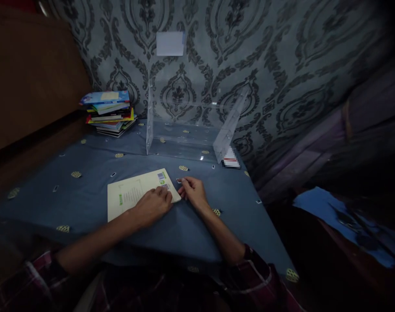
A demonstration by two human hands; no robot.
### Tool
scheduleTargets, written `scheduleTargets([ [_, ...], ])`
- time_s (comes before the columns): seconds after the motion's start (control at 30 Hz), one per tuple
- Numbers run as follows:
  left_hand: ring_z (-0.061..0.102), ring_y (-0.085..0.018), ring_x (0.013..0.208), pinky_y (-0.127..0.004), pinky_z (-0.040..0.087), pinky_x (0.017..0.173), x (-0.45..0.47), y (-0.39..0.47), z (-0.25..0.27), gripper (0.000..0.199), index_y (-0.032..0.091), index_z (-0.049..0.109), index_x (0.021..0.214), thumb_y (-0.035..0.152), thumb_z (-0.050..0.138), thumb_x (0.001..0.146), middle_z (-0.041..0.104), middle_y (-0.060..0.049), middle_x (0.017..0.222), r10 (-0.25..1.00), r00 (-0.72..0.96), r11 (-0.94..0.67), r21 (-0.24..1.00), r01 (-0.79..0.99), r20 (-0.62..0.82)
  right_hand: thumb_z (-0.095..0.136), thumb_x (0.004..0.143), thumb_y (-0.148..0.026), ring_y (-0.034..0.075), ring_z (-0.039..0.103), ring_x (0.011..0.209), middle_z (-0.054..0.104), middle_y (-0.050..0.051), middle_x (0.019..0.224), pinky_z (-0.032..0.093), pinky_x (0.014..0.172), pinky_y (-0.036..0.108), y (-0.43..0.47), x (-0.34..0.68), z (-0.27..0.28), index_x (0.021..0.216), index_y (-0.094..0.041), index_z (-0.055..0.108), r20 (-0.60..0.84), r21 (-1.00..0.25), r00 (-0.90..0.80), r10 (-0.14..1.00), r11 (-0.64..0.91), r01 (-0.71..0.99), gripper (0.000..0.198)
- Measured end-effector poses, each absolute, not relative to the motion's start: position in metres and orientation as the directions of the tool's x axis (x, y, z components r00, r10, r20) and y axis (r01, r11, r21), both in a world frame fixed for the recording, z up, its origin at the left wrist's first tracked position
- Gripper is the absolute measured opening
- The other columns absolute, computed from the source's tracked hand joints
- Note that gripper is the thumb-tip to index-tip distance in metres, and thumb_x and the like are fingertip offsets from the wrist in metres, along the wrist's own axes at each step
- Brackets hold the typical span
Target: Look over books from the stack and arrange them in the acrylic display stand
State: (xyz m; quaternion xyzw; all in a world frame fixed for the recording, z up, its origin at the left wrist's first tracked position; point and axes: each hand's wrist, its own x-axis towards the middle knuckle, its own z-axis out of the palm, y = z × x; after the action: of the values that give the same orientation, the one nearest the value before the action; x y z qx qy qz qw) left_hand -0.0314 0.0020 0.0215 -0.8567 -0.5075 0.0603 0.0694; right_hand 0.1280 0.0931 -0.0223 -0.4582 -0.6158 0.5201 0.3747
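A pale cream book (122, 197) lies flat on the cloth-covered table, with a barcode and green marks near its upper right corner. My left hand (154, 204) rests across its right part, fingers bent and pressed on the cover. Just off the book's right edge is my right hand (194, 191), its fingers half curled and thumb pointing left. A small gap shows between that thumb and the fingers, and I see nothing held there. Whether its lower fingertips touch the book's edge is unclear.
A clear acrylic rack (184, 138) stands behind the book, against the patterned wall. At the back left is a stack of books (111, 112). A small white item (231, 158) sits by the rack's right foot. Blue cloth (327, 208) lies off to the right.
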Motion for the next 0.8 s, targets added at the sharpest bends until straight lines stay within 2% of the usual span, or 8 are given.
scheduleTargets([
  [0.1, 0.063, -0.028, 0.101, -0.036, 0.053, 0.074, -0.033, 0.005, 0.03, 0.027, 0.011, 0.063, 0.107, 0.026, 0.04, 0.105, 0.067, -0.015, 0.105, 0.884, 0.464, -0.468, -0.115, 0.876, -0.06, 0.058, 0.077, -0.064, 0.012, 0.056, 0.04, 0.066, 0.004, 0.056, 0.037, 0.035, 0.019, 0.094, 0.128, -0.021, 0.088, -0.013, 0.069, -0.005, -0.988, -0.284, 0.959, 0.04, 0.152, 0.054],
  [0.2, 0.065, -0.027, 0.099, -0.033, 0.052, 0.07, -0.035, 0.007, 0.037, 0.028, 0.012, 0.064, 0.104, 0.025, 0.039, 0.105, 0.069, -0.013, 0.101, 0.89, 0.453, -0.456, -0.08, 0.886, -0.061, 0.059, 0.076, -0.065, 0.012, 0.055, 0.041, 0.066, 0.004, 0.057, 0.037, 0.036, 0.02, 0.094, 0.127, -0.017, 0.088, -0.014, 0.069, 0.027, -0.989, -0.267, 0.963, 0.065, 0.133, 0.054],
  [0.4, 0.067, -0.027, 0.099, -0.033, 0.052, 0.071, -0.039, 0.01, 0.046, 0.033, 0.012, 0.069, 0.103, 0.028, 0.039, 0.105, 0.072, -0.013, 0.101, 0.886, 0.461, -0.463, -0.043, 0.885, -0.057, 0.06, 0.079, -0.066, 0.012, 0.054, 0.042, 0.066, 0.003, 0.058, 0.04, 0.041, 0.022, 0.098, 0.134, -0.006, 0.095, -0.013, 0.071, 0.147, -0.972, -0.25, 0.957, 0.186, 0.142, 0.056],
  [0.57, 0.068, -0.025, 0.097, -0.03, 0.05, 0.073, -0.044, 0.015, 0.055, 0.035, 0.013, 0.07, 0.097, 0.028, 0.039, 0.105, 0.073, -0.011, 0.1, 0.887, 0.458, -0.46, -0.016, 0.888, -0.063, 0.061, 0.078, -0.066, 0.011, 0.052, 0.041, 0.064, 0.002, 0.056, 0.039, 0.041, 0.022, 0.105, 0.142, 0.001, 0.093, -0.013, 0.072, 0.169, -0.968, -0.202, 0.965, 0.201, 0.152, 0.056],
  [0.8, 0.068, -0.022, 0.089, -0.028, 0.047, 0.073, -0.05, 0.021, 0.058, 0.035, 0.014, 0.068, 0.09, 0.028, 0.039, 0.104, 0.072, -0.009, 0.092, 0.886, 0.462, -0.459, 0.066, 0.886, -0.037, 0.059, 0.08, -0.064, 0.011, 0.052, 0.041, 0.064, 0.002, 0.057, 0.037, 0.04, 0.021, 0.106, 0.143, 0.0, 0.094, -0.013, 0.073, 0.185, -0.963, -0.246, 0.951, 0.225, 0.146, 0.055],
])
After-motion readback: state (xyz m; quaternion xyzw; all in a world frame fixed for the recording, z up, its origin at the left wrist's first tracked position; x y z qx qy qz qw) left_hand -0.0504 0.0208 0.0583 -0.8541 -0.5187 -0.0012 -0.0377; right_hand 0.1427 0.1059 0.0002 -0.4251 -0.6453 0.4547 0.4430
